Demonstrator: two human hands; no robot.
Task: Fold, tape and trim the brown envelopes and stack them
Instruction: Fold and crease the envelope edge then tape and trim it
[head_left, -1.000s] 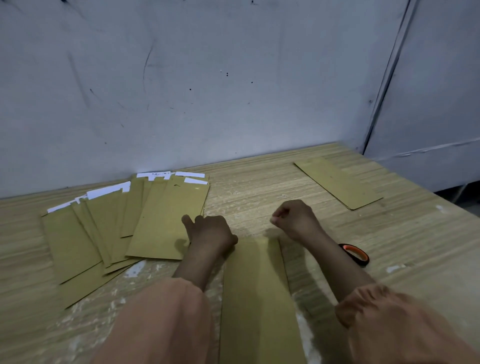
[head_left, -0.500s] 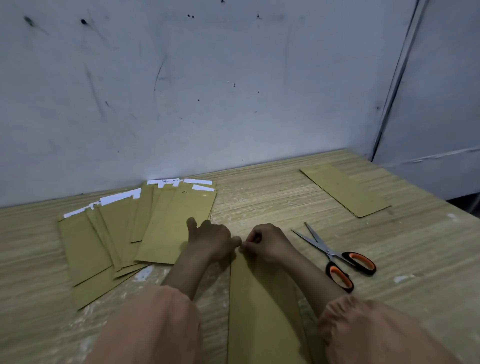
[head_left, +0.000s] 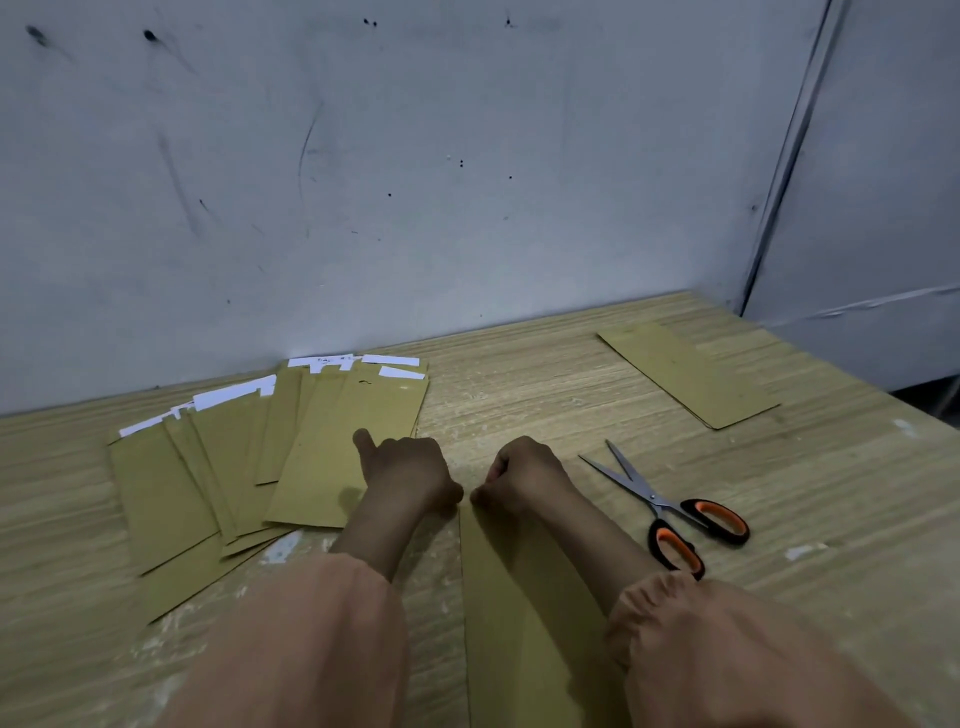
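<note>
A brown envelope (head_left: 519, 613) lies lengthwise on the wooden table (head_left: 571, 415), running from the bottom edge of the view up between the person's forearms. Both hands sit at its far end with fingers curled. The left hand (head_left: 410, 470) has its knuckles up and its little finger sticking out to the side, and its fingertips press down at the envelope's far left corner. The right hand (head_left: 522, 475) pinches or presses the far edge just beside it; the two hands are almost touching, and I cannot tell exactly how the paper is held beneath them. To the left, a fanned pile of envelopes (head_left: 249, 467) spreads out toward the wall (head_left: 415, 156), several with white strips (head_left: 231, 397) showing at their far ends. Scissors (head_left: 670, 506) with orange and black handles lie open on the table to the right of the right forearm. A single envelope (head_left: 685, 371) lies apart at the far right.
</note>
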